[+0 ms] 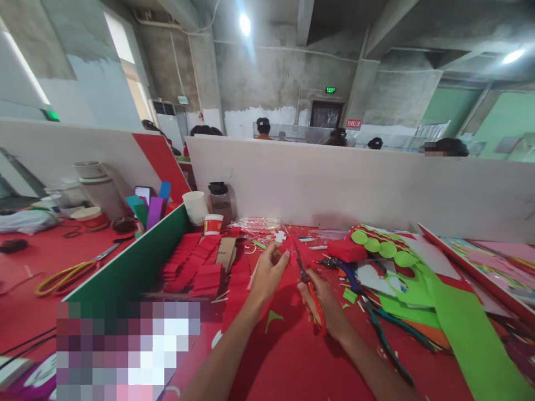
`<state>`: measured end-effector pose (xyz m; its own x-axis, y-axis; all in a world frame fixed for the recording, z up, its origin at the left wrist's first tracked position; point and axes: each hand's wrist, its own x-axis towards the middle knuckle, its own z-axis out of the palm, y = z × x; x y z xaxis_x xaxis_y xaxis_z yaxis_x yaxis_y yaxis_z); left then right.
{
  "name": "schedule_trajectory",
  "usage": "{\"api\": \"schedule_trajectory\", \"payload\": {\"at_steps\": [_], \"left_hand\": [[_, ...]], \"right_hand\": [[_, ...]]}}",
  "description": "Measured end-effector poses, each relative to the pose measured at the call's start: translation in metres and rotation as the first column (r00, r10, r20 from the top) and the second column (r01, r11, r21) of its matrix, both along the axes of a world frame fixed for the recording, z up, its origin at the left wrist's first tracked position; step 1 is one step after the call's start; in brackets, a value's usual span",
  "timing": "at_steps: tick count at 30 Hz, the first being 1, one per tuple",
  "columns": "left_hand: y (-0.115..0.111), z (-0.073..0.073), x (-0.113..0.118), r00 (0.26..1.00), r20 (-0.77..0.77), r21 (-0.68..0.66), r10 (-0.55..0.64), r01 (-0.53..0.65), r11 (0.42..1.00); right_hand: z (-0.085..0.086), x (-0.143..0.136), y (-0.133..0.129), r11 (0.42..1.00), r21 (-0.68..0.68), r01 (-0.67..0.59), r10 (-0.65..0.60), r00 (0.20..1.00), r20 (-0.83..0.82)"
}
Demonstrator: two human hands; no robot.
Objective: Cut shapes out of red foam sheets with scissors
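My left hand [271,266] is closed in a pinch on a small red piece [288,246], whose outline blends into the red table [284,356]. Red-handled scissors [314,303] are gripped by my right hand [320,301], with the dark blades pointing up and away beside the red piece. Whether the blades touch the piece cannot be made out. Stacks of folded red strips [208,280] lie left of my left hand. A green scrap [273,318] rests on the table between my forearms.
Pliers [387,340] and green sheets [455,323] lie at the right. A paper cup [213,224] and dark-lidded bottle [220,203] stand at the back left. A green divider [137,250] edges the left side; a white partition [317,184] stands behind, with people's heads beyond.
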<state>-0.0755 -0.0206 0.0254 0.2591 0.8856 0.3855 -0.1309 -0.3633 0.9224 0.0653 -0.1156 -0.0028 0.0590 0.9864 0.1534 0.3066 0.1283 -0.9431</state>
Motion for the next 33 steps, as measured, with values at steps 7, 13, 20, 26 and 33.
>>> {"api": "schedule_trajectory", "payload": {"at_steps": [7, 13, 20, 26, 33], "left_hand": [[0.006, -0.006, -0.001, 1.0, 0.014, 0.048, 0.011, -0.012, 0.999], [0.006, -0.007, 0.0, 0.998, 0.058, 0.024, 0.033, -0.034, 0.999], [0.007, -0.006, 0.002, 0.986, 0.166, -0.034, 0.022, -0.017, 0.999], [0.005, 0.0, 0.0, 0.983, 0.176, -0.051, 0.049, -0.041, 0.998], [0.005, -0.001, 0.0, 0.985, 0.167, -0.059, 0.035, -0.026, 0.998]], "right_hand": [[0.0, 0.0, 0.0, 0.999, -0.034, -0.026, 0.026, 1.0, 0.009], [0.011, -0.003, -0.005, 0.995, -0.075, -0.064, 0.063, 0.998, -0.022], [0.007, -0.005, -0.004, 0.991, -0.117, -0.067, 0.052, 0.991, -0.126], [0.0, -0.006, 0.0, 0.992, -0.117, -0.056, 0.03, 0.977, -0.21], [-0.006, -0.006, 0.0, 0.995, -0.075, -0.07, 0.054, 0.979, -0.198]]}}
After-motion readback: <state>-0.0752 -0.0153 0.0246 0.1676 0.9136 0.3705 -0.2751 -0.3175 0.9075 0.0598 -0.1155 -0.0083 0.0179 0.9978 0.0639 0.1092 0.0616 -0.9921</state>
